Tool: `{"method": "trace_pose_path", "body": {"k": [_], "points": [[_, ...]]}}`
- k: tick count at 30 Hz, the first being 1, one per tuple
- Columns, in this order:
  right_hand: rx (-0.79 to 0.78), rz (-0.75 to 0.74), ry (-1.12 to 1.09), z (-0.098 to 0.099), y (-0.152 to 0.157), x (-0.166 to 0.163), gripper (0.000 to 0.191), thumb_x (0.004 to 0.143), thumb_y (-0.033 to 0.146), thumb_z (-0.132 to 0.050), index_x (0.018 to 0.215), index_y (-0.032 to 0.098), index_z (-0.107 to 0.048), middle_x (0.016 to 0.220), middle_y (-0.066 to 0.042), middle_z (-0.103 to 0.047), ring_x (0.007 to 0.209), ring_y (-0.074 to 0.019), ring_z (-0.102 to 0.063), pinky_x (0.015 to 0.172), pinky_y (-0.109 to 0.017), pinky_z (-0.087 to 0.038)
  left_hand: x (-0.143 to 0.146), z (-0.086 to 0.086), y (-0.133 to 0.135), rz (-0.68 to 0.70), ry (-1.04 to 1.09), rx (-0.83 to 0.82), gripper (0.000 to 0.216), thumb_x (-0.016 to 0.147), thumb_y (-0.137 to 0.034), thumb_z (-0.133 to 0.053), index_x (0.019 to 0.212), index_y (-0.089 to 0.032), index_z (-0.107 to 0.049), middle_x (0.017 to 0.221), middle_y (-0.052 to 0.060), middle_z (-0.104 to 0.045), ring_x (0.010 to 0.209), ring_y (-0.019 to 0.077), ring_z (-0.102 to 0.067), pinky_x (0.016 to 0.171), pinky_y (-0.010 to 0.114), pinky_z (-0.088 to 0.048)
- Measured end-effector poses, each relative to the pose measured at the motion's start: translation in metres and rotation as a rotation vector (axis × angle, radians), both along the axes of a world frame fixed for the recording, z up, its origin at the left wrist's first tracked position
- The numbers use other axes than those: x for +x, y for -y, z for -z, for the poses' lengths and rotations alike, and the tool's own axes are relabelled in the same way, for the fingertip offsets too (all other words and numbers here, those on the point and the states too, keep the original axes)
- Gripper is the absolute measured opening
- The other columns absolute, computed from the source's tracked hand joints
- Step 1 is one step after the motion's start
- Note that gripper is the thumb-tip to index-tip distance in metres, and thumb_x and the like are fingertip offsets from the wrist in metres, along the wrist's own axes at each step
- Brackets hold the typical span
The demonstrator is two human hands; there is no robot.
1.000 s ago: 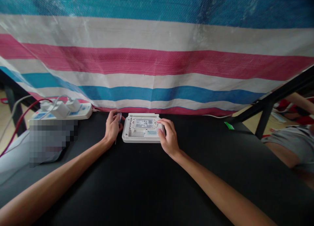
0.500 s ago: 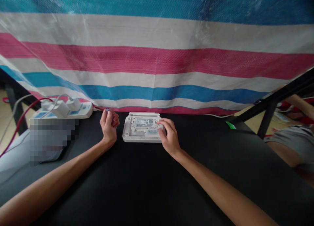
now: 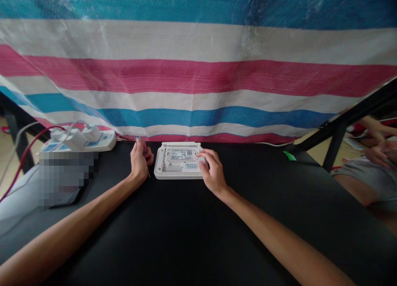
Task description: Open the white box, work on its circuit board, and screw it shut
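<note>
Toward the far edge of the smooth black desk (image 3: 186,228): left hand (image 3: 139,161) with fingers closed around a slim tool (image 3: 138,139); right hand (image 3: 214,171) with fingers loosely parted on a flat, perforated white plastic device (image 3: 178,162). Near the far-left corner, plugs (image 3: 74,139) in a power strip (image 3: 108,140). Beyond, creased striped sheeting (image 3: 192,77).

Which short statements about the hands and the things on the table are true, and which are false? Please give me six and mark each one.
1. The right hand touches the white device. True.
2. The white device stands on its narrow edge. False: it lies with its perforated side up on the black table.
3. The left hand holds a slim object. True.
4. White plugs sit in the power strip. True.
5. The power strip is right of the white device. False: it is left.
6. The right hand holds the power strip. False: it is at the white device.
</note>
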State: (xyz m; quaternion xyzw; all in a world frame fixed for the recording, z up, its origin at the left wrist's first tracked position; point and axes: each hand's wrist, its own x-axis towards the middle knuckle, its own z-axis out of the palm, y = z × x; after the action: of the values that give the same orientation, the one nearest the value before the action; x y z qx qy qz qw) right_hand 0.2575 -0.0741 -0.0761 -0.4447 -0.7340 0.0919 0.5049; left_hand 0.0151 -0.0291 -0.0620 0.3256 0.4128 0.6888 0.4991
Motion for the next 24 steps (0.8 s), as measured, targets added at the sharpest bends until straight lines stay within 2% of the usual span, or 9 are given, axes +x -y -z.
{"method": "trace_pose_path", "body": {"k": [2, 7, 11, 14, 17, 20, 22, 24], "points": [[0.015, -0.002, -0.002, -0.002, 0.002, -0.001, 0.021, 0.090, 0.019, -0.046, 0.102, 0.020, -0.063, 0.107, -0.011, -0.062, 0.106, -0.0256, -0.058, 0.095, -0.044, -0.047, -0.002, -0.011, 0.000, 0.036, 0.104, -0.049, 0.045, 0.091, -0.059, -0.056, 0.073, -0.022, -0.039, 0.048, -0.011, -0.027, 0.035, 0.0050, -0.017, 0.033, 0.017, -0.014], [0.055, -0.028, 0.031, -0.013, 0.011, -0.005, 0.020, 0.091, 0.019, -0.046, 0.096, 0.021, -0.065, 0.100, -0.010, -0.065, 0.101, -0.0253, -0.060, 0.091, -0.044, -0.048, 0.002, -0.046, 0.008, 0.198, 0.257, 0.011, 0.039, 0.096, -0.052, -0.054, 0.076, -0.020, -0.043, 0.053, -0.009, -0.028, 0.038, 0.0045, -0.021, 0.038, 0.018, -0.023], [-0.017, -0.179, 0.048, -0.030, 0.021, -0.015, 0.021, 0.093, 0.020, -0.044, 0.087, 0.021, -0.064, 0.084, -0.007, -0.067, 0.085, -0.0219, -0.062, 0.083, -0.040, -0.050, 0.015, -0.060, 0.023, 0.318, 0.341, -0.061, 0.030, 0.096, -0.048, -0.057, 0.087, -0.021, -0.048, 0.063, -0.006, -0.037, 0.047, 0.0061, -0.033, 0.042, 0.017, -0.029], [-0.259, -0.355, 0.073, -0.044, 0.032, -0.028, 0.024, 0.095, 0.025, -0.046, 0.079, 0.019, -0.063, 0.074, -0.004, -0.066, 0.071, -0.0176, -0.062, 0.071, -0.032, -0.049, 0.026, -0.061, 0.034, 0.386, 0.382, -0.105, 0.029, 0.096, -0.047, -0.057, 0.086, -0.021, -0.047, 0.066, -0.005, -0.037, 0.050, 0.0073, -0.034, 0.045, 0.017, -0.032], [-0.652, -0.542, 0.046, -0.052, 0.042, -0.042, 0.036, 0.097, 0.034, -0.048, 0.066, 0.018, -0.059, 0.060, 0.000, -0.061, 0.049, -0.0105, -0.053, 0.052, -0.025, -0.043, 0.035, -0.060, 0.045, 0.452, 0.386, -0.114, 0.027, 0.095, -0.046, -0.057, 0.088, -0.022, -0.048, 0.070, -0.004, -0.038, 0.053, 0.0079, -0.036, 0.048, 0.018, -0.036], [-0.999, -0.670, -0.102, -0.053, 0.049, -0.051, 0.038, 0.096, 0.041, -0.051, 0.068, 0.016, -0.059, 0.060, 0.000, -0.062, 0.037, -0.0057, -0.046, 0.037, -0.020, -0.033, 0.042, -0.061, 0.056, 0.495, 0.388, -0.092, 0.025, 0.095, -0.044, -0.057, 0.089, -0.021, -0.049, 0.072, -0.003, -0.037, 0.054, 0.0080, -0.035, 0.049, 0.017, -0.037], [-1.114, -0.696, -0.218, -0.049, 0.050, -0.055, 0.036, 0.094, 0.046, -0.053, 0.076, 0.015, -0.060, 0.060, 0.001, -0.062, 0.035, -0.0054, -0.046, 0.032, -0.018, -0.031, 0.045, -0.062, 0.061, 0.507, 0.377, -0.074, 0.025, 0.095, -0.044, -0.057, 0.088, -0.021, -0.049, 0.072, -0.003, -0.037, 0.055, 0.0082, -0.035, 0.049, 0.018, -0.037], [-1.148, -0.683, -0.311, -0.045, 0.050, -0.056, 0.037, 0.092, 0.050, -0.054, 0.082, 0.015, -0.059, 0.058, 0.002, -0.061, 0.034, -0.0060, -0.048, 0.030, -0.016, -0.031, 0.047, -0.062, 0.064, 0.513, 0.378, -0.066, 0.024, 0.095, -0.043, -0.057, 0.089, -0.022, -0.049, 0.073, -0.003, -0.038, 0.056, 0.0085, -0.036, 0.051, 0.018, -0.038]]}}
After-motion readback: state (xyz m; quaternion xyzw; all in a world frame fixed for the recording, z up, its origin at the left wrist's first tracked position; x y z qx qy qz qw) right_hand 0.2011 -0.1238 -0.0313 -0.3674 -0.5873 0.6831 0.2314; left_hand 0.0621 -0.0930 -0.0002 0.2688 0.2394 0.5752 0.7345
